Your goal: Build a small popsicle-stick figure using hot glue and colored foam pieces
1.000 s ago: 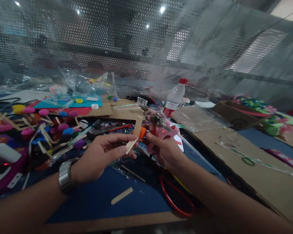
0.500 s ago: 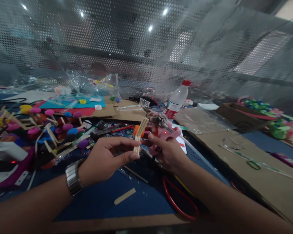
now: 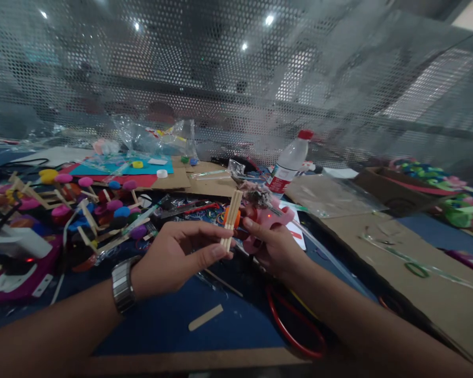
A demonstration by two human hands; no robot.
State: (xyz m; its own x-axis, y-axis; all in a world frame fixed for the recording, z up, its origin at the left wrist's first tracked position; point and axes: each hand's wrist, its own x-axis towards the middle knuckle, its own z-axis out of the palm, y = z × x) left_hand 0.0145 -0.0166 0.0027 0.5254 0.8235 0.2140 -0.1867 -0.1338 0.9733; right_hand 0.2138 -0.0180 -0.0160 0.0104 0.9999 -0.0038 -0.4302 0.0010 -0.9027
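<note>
Between the thumb and fingers of my left hand (image 3: 181, 257), closed in a pinch, is a small bundle of pale wooden craft sticks (image 3: 232, 215), standing nearly upright. My right hand (image 3: 278, 247) is wrapped round a pink hot glue gun (image 3: 266, 216) with an orange nozzle and a small red light. The nozzle is close behind the sticks; whether it touches them I cannot tell. A loose craft stick (image 3: 205, 317) lies flat on the blue tabletop (image 3: 157, 331) below my hands. Red-handled scissors (image 3: 295, 328) lie partly under my right forearm.
On the left are craft-stick pieces with coloured pompoms (image 3: 114, 205) and a purple power strip (image 3: 23, 273). A red-capped plastic bottle (image 3: 287, 165) stands behind the glue gun. Cardboard (image 3: 402, 257) and a box with colourful contents (image 3: 394, 189) are at right. A perforated metal screen (image 3: 205, 79) rises behind.
The bundle of craft sticks has turned slightly in my left hand and shows more of its face. Both hands keep their grip; the whole view has shifted slightly.
</note>
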